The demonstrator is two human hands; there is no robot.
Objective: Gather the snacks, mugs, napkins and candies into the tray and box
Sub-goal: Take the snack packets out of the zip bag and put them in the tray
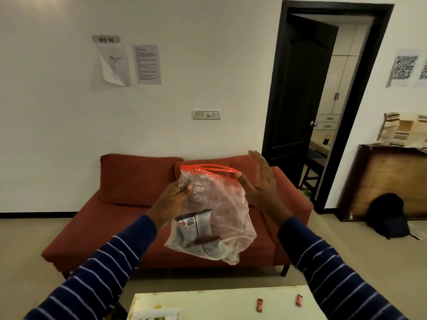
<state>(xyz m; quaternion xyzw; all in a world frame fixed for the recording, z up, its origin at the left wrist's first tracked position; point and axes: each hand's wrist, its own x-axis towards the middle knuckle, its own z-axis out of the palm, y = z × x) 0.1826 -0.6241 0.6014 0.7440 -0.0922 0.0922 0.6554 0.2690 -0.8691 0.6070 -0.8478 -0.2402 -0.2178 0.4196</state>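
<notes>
I hold a clear zip bag (217, 204) with a red seal strip up in front of me, above the table. Inside it sits a grey salted-peanuts packet (196, 224) and other dark wrappers at the bottom. My left hand (172, 202) grips the bag's left upper side. My right hand (260, 181) pinches the right end of the red seal with thumb and finger, its other fingers spread. Two small red candies (259, 305) (299, 300) lie on the white table (219, 301) below.
A red sofa (129, 204) stands behind the table. A plastic-wrapped item (157, 314) lies at the table's lower left edge. A dark open doorway (323, 100) is at the right, with a wooden cabinet (388, 181) and a black backpack (388, 215) beyond.
</notes>
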